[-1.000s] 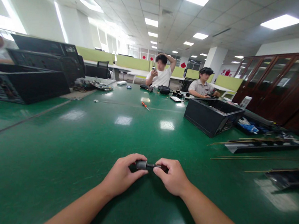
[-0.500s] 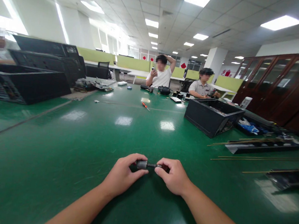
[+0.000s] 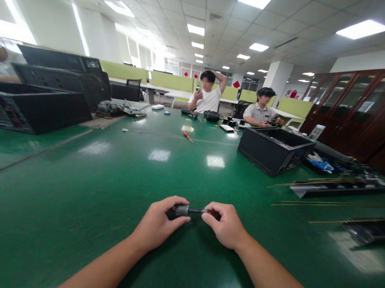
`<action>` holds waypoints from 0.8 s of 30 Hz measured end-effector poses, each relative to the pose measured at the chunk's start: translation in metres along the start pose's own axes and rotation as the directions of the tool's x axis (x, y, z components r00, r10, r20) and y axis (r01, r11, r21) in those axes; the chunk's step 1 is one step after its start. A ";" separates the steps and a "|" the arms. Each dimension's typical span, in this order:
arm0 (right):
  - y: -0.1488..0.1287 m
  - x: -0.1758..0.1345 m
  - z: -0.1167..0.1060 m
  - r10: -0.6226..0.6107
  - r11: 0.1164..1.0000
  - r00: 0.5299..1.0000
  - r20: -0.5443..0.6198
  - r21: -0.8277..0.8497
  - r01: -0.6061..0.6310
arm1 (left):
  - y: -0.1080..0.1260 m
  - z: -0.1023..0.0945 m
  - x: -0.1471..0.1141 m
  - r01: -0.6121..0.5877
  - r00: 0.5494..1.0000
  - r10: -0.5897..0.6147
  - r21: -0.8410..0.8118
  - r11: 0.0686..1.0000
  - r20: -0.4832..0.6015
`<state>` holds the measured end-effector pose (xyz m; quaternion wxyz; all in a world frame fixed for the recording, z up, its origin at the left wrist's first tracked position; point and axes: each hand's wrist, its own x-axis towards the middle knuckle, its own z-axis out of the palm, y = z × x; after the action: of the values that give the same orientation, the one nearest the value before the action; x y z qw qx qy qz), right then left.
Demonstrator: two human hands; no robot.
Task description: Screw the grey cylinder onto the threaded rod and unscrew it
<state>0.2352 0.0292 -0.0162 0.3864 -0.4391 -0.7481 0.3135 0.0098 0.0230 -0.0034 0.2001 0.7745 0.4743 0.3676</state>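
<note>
A small grey metal cylinder with a thin dark rod [image 3: 195,211] sits crosswise just above the green table [image 3: 105,190]. My left hand [image 3: 161,221] closes on the grey cylinder [image 3: 182,210], thumb below and index finger above. At the other end of the rod, my right hand [image 3: 225,225] pinches a small dark end piece between thumb and fingers. That piece is mostly covered by the fingertips, and its kind cannot be made out.
An orange screwdriver [image 3: 188,136] lies farther out on the table. A black computer case [image 3: 257,148] stands at right, near thin brass-coloured rods [image 3: 310,204] and a metal channel [image 3: 328,188]. More cases [image 3: 61,109] stand at left. Two people [image 3: 209,97] sit across.
My right hand has shifted slightly to the right, and a little more of the rod shows between my hands. My left hand stays nearly where it was.
</note>
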 end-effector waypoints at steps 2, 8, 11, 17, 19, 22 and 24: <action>0.001 0.000 0.000 0.000 1.000 1.000 0.001 0.006 0.000 | 0.000 0.000 0.000 -0.004 1.000 0.004 0.001 1.000 0.001; 0.002 0.001 -0.002 0.008 1.000 1.000 0.024 0.027 -0.008 | -0.001 -0.001 0.000 -0.014 1.000 0.014 0.001 1.000 -0.002; 0.002 0.001 -0.002 0.014 0.999 1.000 0.016 0.046 -0.015 | -0.001 -0.001 0.000 -0.014 1.000 0.014 -0.002 1.000 -0.009; 0.004 0.001 -0.001 0.024 0.997 1.000 0.008 0.076 -0.025 | -0.002 -0.002 0.000 -0.013 1.000 0.013 0.006 1.000 -0.024; 0.006 0.002 0.000 0.026 0.997 1.000 0.006 0.079 -0.026 | -0.003 -0.002 0.000 -0.014 0.999 0.014 0.008 1.000 -0.032; 0.008 0.002 -0.001 0.028 0.996 1.000 0.006 0.080 -0.029 | -0.004 -0.002 -0.001 -0.025 0.999 0.026 0.009 1.000 -0.038; 0.008 0.002 -0.002 0.029 0.997 1.000 0.005 0.078 -0.030 | -0.003 -0.002 -0.001 -0.030 0.999 0.030 0.013 0.999 -0.042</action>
<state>0.2398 0.0350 -0.0211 0.3971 -0.4341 -0.7295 0.3488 0.0060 0.0237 -0.0047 0.1798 0.7747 0.4690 0.3842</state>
